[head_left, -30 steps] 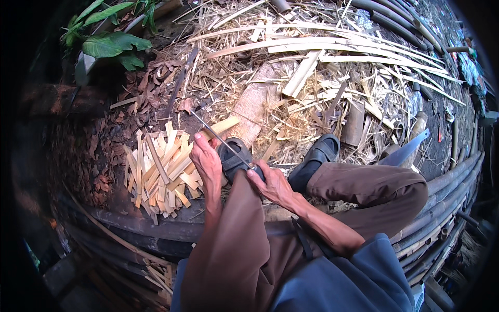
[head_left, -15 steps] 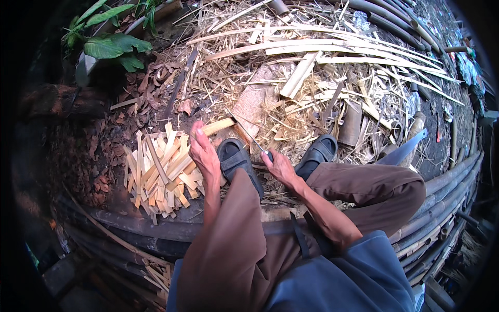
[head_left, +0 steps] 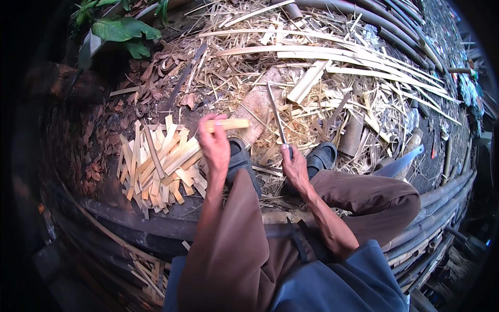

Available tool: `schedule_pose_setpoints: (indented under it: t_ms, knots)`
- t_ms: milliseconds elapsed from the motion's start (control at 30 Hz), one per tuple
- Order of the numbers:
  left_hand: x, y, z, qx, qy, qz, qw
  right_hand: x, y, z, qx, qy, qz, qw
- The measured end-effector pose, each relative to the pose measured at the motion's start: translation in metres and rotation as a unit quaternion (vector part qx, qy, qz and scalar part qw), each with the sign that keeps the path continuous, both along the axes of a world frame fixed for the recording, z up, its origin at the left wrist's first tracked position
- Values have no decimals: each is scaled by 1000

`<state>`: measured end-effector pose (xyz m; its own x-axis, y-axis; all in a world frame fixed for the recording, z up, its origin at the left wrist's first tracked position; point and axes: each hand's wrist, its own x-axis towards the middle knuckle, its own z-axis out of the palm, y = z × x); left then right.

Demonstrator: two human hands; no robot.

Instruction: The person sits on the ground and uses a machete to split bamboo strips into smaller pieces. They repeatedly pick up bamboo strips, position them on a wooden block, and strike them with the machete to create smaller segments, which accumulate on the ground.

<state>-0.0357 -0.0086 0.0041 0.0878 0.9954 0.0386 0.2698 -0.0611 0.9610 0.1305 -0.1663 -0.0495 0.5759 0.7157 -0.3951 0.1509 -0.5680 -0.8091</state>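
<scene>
The knife (head_left: 276,112) has a metal blade with a dull grey sheen; the saw (head_left: 400,165) shows a smooth bluish metal face. The held strip (head_left: 234,124) and the heaped strips (head_left: 156,179) are bare, matt wood. Trousers (head_left: 228,234) and shirt (head_left: 338,283) are matt cloth, lightly creased. The broad green leaf (head_left: 125,28) is glossy; the fallen leaves (head_left: 189,100) are dry and crinkled. The bamboo poles (head_left: 442,192) are smooth, with a faint shine.

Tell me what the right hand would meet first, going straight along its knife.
Knife leading, the right hand would likely meet the far end of the tan slab or shavings just beyond; depth is unclear.
</scene>
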Motion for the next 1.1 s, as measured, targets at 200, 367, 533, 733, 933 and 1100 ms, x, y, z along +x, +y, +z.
schedule_pose_setpoints:
  t_ms: [200, 367, 533, 733, 933, 1100]
  knots:
    - [11, 5, -7, 22, -10, -116, 993, 0, 38, 105, 76, 72, 70, 992]
    - [10, 7, -9, 78, 33, -202, 976, -17, 53, 147, 127, 110, 137, 976]
    - [21, -1, 7, 50, 4, -241, 969, -19, 54, 161, 112, 211, 144, 960]
    - [22, -6, 8, 81, 4, -265, 961, -22, 43, 136, 60, 288, 74, 953]
    - [26, -10, 5, 122, 8, -258, 959, -22, 45, 141, 51, 309, 70, 947]
    - [28, -9, 6, 132, -5, -255, 958, -21, 45, 139, 48, 303, 69, 949]
